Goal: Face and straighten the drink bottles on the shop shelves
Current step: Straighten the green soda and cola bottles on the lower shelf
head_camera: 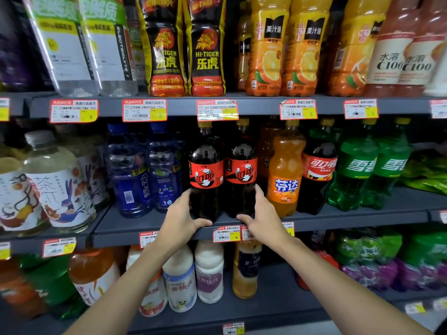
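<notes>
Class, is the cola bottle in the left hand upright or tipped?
Upright: the cola bottle stands base-down on the shelf, cap on top, left hand gripping it.

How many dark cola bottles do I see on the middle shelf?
3. The left hand grips the left cola bottle, the right hand grips the middle cola bottle, and the right cola bottle stands right of the orange soda bottle. More may be hidden behind.

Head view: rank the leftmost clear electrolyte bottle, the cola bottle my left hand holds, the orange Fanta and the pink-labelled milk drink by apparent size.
1. Leftmost electrolyte bottle, largest, though its top is cropped.
2. The cola bottle and orange Fanta look alike, so unranked.
3. The pink-labelled milk drink, smallest.
</notes>
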The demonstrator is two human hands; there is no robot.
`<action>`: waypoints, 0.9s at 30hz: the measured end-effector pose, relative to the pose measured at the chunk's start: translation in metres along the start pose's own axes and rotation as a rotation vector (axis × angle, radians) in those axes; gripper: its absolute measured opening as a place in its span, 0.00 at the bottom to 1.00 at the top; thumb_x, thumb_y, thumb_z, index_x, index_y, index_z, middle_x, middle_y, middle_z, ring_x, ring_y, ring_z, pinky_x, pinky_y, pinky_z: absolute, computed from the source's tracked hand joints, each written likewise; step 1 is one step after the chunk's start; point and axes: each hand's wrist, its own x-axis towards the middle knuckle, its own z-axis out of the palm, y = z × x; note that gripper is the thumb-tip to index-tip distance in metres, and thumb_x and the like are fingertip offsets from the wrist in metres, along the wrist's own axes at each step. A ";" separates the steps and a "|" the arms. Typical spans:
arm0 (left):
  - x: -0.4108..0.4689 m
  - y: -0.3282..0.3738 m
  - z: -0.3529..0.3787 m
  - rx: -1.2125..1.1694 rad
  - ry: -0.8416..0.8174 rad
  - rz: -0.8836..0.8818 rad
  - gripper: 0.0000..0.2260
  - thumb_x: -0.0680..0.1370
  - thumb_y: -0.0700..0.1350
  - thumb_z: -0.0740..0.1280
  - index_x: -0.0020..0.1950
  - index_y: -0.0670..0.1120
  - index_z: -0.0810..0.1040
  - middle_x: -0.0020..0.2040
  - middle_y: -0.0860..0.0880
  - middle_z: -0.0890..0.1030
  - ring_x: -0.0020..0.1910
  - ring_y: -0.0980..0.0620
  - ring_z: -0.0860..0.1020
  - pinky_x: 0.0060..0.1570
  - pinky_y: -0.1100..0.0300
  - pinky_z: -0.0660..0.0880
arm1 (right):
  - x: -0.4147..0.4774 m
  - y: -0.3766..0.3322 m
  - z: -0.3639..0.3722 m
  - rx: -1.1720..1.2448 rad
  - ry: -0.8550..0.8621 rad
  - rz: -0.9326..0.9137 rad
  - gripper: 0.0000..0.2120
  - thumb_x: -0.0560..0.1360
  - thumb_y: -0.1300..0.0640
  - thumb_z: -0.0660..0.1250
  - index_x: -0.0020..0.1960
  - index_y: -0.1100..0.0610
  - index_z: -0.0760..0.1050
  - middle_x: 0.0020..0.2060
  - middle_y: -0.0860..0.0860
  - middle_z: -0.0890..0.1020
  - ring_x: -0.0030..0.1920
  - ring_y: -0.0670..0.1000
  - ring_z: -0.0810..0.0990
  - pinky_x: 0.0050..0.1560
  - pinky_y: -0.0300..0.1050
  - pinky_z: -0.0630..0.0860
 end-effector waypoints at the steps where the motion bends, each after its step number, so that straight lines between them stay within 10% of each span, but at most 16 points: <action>1: -0.001 0.001 0.001 -0.001 0.014 -0.002 0.42 0.63 0.51 0.83 0.72 0.49 0.68 0.64 0.52 0.78 0.59 0.57 0.75 0.57 0.67 0.67 | 0.000 0.000 0.000 0.001 0.005 0.001 0.44 0.74 0.55 0.76 0.79 0.47 0.51 0.73 0.48 0.71 0.73 0.51 0.70 0.71 0.45 0.66; 27: -0.006 -0.004 0.010 -0.031 0.060 0.050 0.37 0.66 0.50 0.82 0.70 0.56 0.69 0.58 0.63 0.75 0.60 0.58 0.77 0.60 0.66 0.70 | -0.008 -0.001 0.002 -0.018 0.040 -0.022 0.42 0.76 0.57 0.74 0.80 0.49 0.51 0.74 0.48 0.69 0.74 0.49 0.67 0.72 0.43 0.63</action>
